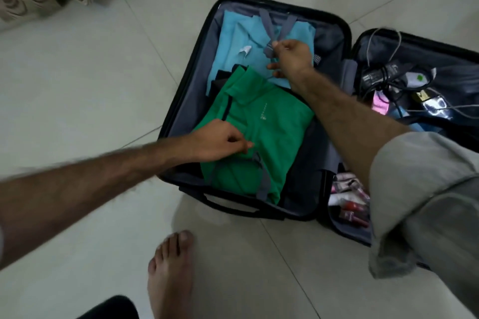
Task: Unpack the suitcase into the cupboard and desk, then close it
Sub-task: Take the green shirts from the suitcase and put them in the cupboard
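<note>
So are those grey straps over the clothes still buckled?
Unbuckled. The far strap end is in the right hand; the near strap lies apart on the green shirt by the left hand.

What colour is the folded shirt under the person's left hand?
Bright green shirt, with a dark placket stripe, seen in the head view, the only one.

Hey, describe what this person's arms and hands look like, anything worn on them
Both hands are bare: no gloves, rings or watch visible. The left hand and its forearm are uncovered almost to the frame edge. The right hand has a bare forearm, with a loose grey-beige sleeve rolled up.
</note>
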